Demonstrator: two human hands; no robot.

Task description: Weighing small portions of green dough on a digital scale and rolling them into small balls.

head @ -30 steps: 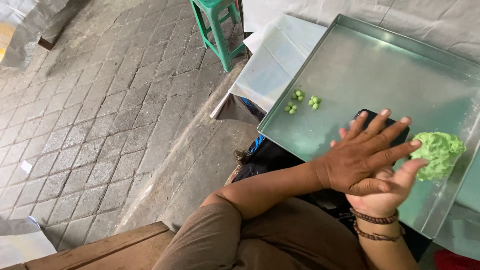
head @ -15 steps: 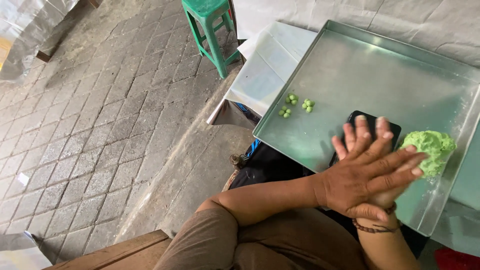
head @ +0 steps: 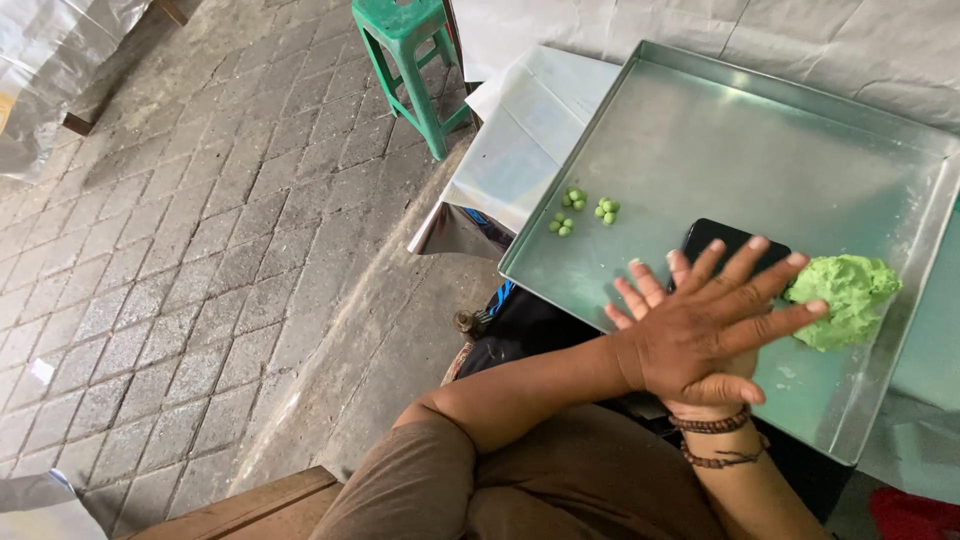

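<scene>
The left hand (head: 705,330) lies flat across the right hand (head: 640,295), palms pressed together, whatever lies between them hidden. Green dough (head: 848,296) sits at three o'clock on the metal tray (head: 760,140).

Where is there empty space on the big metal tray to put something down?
The tray is bare across its far half, beyond the dark slab, and between the small green balls and the near rim. It is crowded at the near right, where both hands, left hand on top, sit beside the green dough lump.

Left hand (head: 705,335) flat atop right hand (head: 650,300)
</scene>
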